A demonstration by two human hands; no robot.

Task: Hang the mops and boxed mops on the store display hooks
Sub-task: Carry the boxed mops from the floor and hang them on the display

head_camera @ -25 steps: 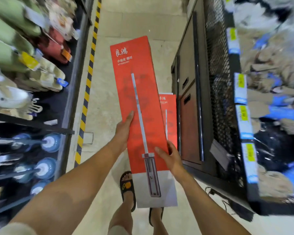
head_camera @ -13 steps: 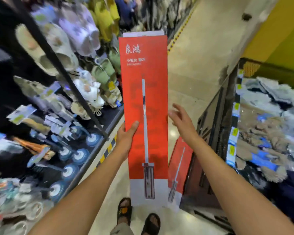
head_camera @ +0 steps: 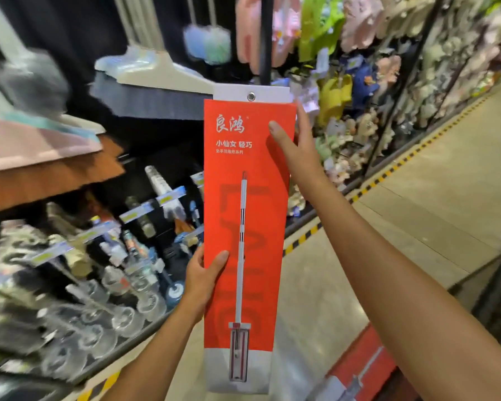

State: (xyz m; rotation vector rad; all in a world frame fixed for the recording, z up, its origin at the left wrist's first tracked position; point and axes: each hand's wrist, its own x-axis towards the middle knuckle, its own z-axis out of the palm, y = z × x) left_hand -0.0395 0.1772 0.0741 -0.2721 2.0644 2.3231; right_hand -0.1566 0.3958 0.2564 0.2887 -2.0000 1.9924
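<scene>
A tall red boxed mop [head_camera: 258, 215] stands upright in front of me, with a white tab and metal eyelet [head_camera: 251, 96] at its top. My left hand [head_camera: 204, 277] grips its lower left edge, thumb across the front. My right hand [head_camera: 294, 140] holds its upper right edge, thumb on the front and fingers behind. A second red boxed mop [head_camera: 359, 369] lies low at the right. Several mops and brooms [head_camera: 154, 82] hang on the dark display behind the box. I cannot see a hook near the eyelet.
Shelves at the left carry brushes and clear plastic goods [head_camera: 104, 314] with price strips. Slippers [head_camera: 359, 82] hang along the far rack. A yellow-black striped line [head_camera: 388, 172] edges the tiled aisle floor. A dark fixture [head_camera: 498, 285] stands at the right.
The view has swung up and left toward the display. The box has risen, its eyelet tab now showing. My right hand has moved from beside the box to gripping its upper right edge.
</scene>
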